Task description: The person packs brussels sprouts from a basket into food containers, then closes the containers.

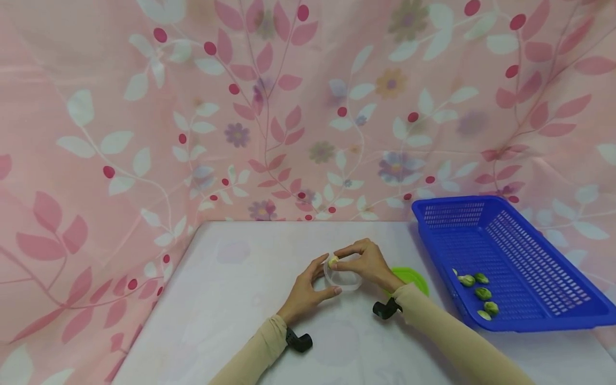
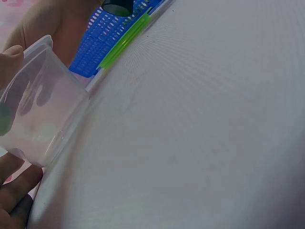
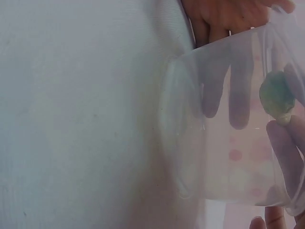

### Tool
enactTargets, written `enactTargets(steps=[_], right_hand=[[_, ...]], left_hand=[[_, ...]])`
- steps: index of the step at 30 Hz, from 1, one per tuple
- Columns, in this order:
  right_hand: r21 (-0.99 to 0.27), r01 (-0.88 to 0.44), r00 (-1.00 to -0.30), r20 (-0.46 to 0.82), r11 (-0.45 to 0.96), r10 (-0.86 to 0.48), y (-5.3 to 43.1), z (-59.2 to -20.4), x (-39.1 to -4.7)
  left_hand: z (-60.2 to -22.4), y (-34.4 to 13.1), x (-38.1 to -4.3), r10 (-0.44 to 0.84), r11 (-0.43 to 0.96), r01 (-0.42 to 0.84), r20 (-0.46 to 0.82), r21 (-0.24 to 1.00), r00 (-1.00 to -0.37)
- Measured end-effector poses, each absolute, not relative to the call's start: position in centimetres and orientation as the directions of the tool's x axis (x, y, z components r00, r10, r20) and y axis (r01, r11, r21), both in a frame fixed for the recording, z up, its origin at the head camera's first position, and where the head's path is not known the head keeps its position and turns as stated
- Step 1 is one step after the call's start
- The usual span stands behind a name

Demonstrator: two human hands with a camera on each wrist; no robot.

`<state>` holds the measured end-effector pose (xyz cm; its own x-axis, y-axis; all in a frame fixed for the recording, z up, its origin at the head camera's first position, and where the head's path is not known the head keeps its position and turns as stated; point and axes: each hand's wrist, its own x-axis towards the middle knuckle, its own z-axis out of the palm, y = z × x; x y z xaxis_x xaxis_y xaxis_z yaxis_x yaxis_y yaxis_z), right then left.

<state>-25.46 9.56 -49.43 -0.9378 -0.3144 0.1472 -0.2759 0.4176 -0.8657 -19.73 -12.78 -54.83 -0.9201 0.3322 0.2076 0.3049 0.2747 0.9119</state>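
Observation:
A clear plastic container (image 1: 348,285) stands near the middle of the table. My left hand (image 1: 305,287) holds it from the left, fingers along the far side and thumb at the near rim. Between the fingertips of my right hand (image 1: 367,263) is a Brussels sprout (image 1: 333,261), pinched at the container's mouth. The right wrist view shows that green sprout (image 3: 276,95) through the see-through wall, with the pinching fingers inside the rim. In the left wrist view the container (image 2: 55,107) appears tilted, and no sprout lies on its bottom.
A blue plastic basket (image 1: 520,315) sits at the right of the table, with several Brussels sprouts (image 1: 483,293) near its left side. A bright green lid (image 1: 413,277) lies partly behind the right wrist. Floral cloth (image 1: 298,133) hangs behind the table.

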Motion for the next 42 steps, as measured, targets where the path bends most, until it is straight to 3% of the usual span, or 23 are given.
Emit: enactTargets(steps=[14, 21, 30, 42], right_hand=[[-0.78, -0.334, -0.927, 0.169, 0.529, -0.335, 9.1, -49.4, -25.2], [-0.672, -0.479, -0.871, 0.282, 0.565, -0.403, 9.3, -49.7, -25.1], [-0.566, -0.541, -0.84, 0.327, 0.623, -0.432, 8.9, -49.5, -25.1], [-0.529, -0.563, -0.821, 0.265, 0.636, -0.506, 8.4, -49.0, -25.0]], left_hand=[[-54.8, -12.8, -19.8, 0.334, 0.276, 0.32, 0.222, 0.906, -0.916], [-54.9, -12.7, -19.7, 0.341, 0.269, 0.326, 0.226, 0.906, -0.912], [-54.9, -12.7, -19.8, 0.331, 0.298, 0.305, 0.202, 0.905, -0.922], [-54.8, -12.7, -19.6, 0.326, 0.314, 0.306, 0.2, 0.899, -0.924]])
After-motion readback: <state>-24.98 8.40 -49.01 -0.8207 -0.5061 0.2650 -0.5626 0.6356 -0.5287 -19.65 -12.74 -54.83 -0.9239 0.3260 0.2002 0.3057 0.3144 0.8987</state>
